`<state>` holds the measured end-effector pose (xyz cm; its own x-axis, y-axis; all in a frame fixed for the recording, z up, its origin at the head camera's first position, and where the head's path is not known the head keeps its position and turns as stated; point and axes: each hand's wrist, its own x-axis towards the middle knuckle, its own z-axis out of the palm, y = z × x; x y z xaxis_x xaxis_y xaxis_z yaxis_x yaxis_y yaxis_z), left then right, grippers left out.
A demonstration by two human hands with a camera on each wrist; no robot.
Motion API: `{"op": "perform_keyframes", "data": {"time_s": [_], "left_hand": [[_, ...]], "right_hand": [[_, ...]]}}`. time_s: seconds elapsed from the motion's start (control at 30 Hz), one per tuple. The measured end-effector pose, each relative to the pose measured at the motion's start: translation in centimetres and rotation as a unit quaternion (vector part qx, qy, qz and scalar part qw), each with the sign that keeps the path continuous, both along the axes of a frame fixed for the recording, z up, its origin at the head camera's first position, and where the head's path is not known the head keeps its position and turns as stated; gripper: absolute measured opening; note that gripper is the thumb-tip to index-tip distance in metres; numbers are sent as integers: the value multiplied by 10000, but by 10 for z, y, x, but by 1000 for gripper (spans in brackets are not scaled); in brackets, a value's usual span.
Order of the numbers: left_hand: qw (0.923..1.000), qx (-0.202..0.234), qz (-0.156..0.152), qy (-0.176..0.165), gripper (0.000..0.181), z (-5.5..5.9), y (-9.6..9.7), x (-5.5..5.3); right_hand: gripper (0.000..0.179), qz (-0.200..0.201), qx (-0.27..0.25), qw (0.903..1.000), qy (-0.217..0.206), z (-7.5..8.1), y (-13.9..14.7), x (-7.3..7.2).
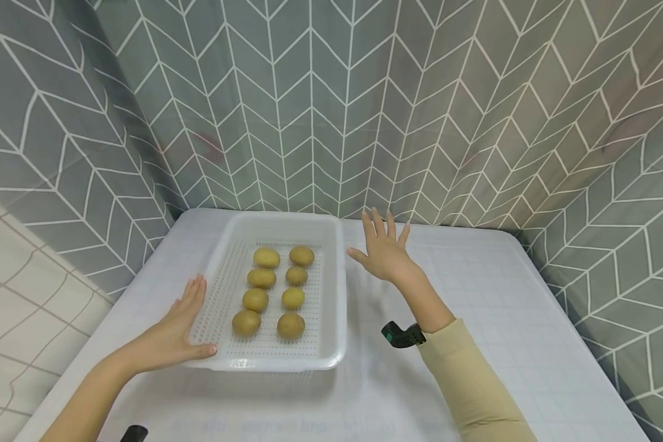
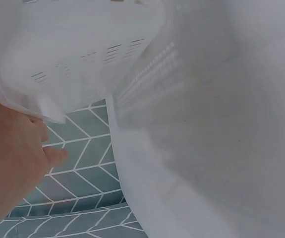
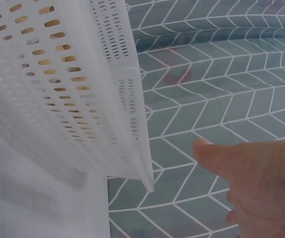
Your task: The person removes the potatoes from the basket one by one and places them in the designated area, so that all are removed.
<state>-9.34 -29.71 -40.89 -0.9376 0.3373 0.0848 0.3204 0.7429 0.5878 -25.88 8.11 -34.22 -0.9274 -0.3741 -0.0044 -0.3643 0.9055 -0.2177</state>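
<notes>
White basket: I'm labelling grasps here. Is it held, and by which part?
Nothing appears gripped. The left hand lies straight-fingered at the left side of the white basket; contact cannot be told. The right hand is spread, apart from it.

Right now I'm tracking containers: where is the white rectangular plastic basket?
In the head view, the basket is left of centre over the white table, the left hand at its left rim, the right hand off its right.

Soft, even light lays faint shadows on the table [image 1: 475,294] beside the basket [image 1: 341,294], with the head view fairly crisp and both wrist views dimmer and hazy.
</notes>
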Motion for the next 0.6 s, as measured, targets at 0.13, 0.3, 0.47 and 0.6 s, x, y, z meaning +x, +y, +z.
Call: {"op": "perform_keyframes", "data": {"time_s": [0.13, 0.3, 0.47, 0.6], "left_hand": [[9999, 138, -33, -13, 126, 1, 0, 2], [9997, 218, 99, -68, 129, 0, 3, 7], [9996, 163, 245, -57, 129, -2, 5, 10], [9995, 93, 309, -33, 128, -3, 5, 11]], "right_hand": [[86, 170, -95, 9996, 201, 2, -1, 0], [88, 678, -534, 9929, 818, 4, -1, -1], [88, 1330, -1035, 9736, 1541, 9, -5, -4], [82, 1827, -1472, 9518, 1978, 13, -11, -7]]}}
